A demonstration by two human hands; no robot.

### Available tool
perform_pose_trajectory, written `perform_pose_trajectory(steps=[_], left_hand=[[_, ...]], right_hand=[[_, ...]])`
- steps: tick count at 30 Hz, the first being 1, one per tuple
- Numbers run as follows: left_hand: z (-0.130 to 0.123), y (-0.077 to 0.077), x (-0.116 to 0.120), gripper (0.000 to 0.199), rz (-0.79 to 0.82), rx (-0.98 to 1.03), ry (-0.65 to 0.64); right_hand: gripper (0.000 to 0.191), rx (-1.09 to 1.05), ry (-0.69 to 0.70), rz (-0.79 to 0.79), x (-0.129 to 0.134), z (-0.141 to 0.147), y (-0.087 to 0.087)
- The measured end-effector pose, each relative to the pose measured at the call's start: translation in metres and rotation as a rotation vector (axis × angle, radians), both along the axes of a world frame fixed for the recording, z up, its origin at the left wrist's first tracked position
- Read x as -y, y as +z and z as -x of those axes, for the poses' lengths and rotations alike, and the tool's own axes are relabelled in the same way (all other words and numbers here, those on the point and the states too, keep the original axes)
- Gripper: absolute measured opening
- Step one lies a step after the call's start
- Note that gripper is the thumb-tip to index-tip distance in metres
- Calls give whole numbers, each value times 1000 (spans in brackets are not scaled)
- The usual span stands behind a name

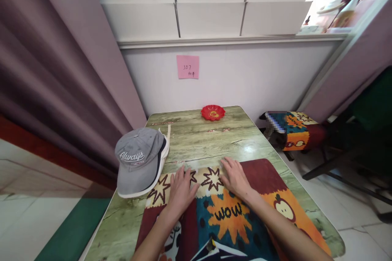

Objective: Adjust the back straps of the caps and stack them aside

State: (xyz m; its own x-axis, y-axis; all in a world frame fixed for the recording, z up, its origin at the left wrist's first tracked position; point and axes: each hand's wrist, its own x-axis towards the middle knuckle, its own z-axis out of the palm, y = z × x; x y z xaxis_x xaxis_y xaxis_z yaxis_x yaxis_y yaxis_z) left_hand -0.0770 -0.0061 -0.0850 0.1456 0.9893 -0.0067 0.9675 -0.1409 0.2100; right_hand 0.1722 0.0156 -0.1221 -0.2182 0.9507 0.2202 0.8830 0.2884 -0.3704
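Note:
Both hands lie flat on a colourful printed mat [259,175] that covers the near part of the table. My left hand [181,187] rests palm down by the mat's far edge, fingers stretched out and holding nothing. To its right, my right hand [235,176] lies the same way, with its fingertips at the mat's far edge. Between the hands shows a dark star outline on a cream band, and nearer to me an orange burst reading "WOW". A grey cap [139,159] with "Always" on its front sits left of my left hand, partly overhanging the table's left side.
A red scalloped dish [213,113] stands at the far end of the wood-patterned table [183,147]. A pink note [188,67] is stuck on the wall behind. Purple curtains [70,49] hang at left. A stool with a printed cover [297,130] stands at right.

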Motion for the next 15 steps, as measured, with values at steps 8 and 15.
perform_pose_trajectory(steps=[8,15], left_hand=[[-29,84,-25,23,-45,249,-123],[-42,133,-65,72,3,965,55]], right_hand=[[27,-346,82,125,-23,26,94],[77,-806,51,169,-59,38,142]])
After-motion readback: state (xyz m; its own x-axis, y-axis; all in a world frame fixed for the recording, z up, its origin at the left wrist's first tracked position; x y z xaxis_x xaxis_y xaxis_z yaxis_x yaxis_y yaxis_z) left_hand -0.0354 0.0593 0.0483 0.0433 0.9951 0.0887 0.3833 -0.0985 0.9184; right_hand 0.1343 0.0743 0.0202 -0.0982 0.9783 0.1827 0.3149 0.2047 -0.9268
